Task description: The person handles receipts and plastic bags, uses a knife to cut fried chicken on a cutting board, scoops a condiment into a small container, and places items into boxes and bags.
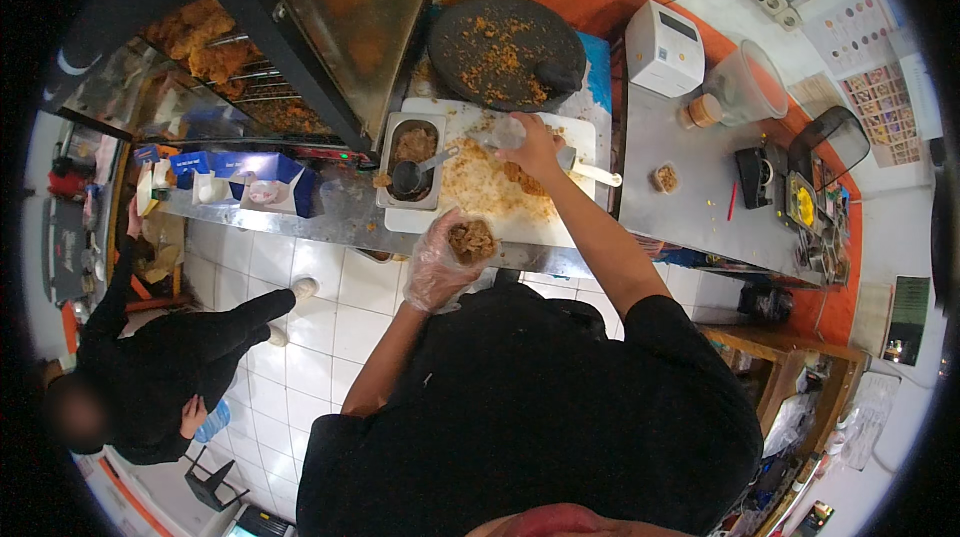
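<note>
My left hand (437,267), in a clear plastic glove, holds a small cup of brown shredded food (472,240) at the counter's front edge. Above the white cutting board (577,133), my bare right hand (534,150) grips a clear plastic piece (504,133), either a lid or an empty cup. Orange-brown crumbs cover much of the board. Partly hidden beneath my right hand lie a fried piece of food (525,178) and a white-handled blade (596,174). Left of them, a steel container (439,192) holds more brown food and a dark measuring scoop (407,177).
A stone mortar (480,49) with a pestle (559,73) stands behind the board. The glass door (352,19) of a food cabinet hangs at left. On the right counter are another filled cup (664,178) and a white printer (664,49). A person (172,357) stands at far left.
</note>
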`<state>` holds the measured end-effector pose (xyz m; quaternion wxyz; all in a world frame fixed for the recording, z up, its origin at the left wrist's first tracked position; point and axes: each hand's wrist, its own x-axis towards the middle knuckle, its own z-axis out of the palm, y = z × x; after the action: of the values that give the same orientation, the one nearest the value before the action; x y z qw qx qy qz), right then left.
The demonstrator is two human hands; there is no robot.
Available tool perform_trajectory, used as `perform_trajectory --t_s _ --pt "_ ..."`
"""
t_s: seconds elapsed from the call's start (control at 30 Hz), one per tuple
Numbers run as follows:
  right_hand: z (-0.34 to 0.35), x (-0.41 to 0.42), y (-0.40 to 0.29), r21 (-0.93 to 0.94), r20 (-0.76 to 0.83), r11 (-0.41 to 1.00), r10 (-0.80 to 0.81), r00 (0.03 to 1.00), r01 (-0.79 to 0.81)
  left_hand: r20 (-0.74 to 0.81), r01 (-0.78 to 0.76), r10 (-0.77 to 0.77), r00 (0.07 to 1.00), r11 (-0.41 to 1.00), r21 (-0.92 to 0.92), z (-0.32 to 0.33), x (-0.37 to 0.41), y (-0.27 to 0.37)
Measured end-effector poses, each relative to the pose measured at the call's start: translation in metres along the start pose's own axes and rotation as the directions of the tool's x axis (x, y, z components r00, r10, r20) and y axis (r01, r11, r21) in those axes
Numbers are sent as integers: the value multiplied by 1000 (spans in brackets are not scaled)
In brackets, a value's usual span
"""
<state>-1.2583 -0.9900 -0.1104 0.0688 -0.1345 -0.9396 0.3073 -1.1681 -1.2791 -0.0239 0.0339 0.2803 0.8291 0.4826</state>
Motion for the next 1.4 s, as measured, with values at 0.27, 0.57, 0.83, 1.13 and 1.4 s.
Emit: perform_trajectory --t_s 0.27,0.57,0.83,1.13,1.4 --pt "-11 2 9 393 -169 917 -2 986 70 70 8 -6 998 1000 -20 22 3 -12" --pt "-106 -83 129 481 -542 857 456 706 -184 31 55 -54 998 998 -31 99 13 -56" --pt "-173 -133 287 -33 -703 969 152 695 -246 -73 92 -91 993 996 10 135 23 -73" --pt "-175 -141 299 165 -398 965 254 882 -204 -236 184 -174 956 983 20 153 21 -55" --pt "-168 -145 324 -65 -397 990 89 914 -124 -261 262 -243 934 964 39 163 21 -46"
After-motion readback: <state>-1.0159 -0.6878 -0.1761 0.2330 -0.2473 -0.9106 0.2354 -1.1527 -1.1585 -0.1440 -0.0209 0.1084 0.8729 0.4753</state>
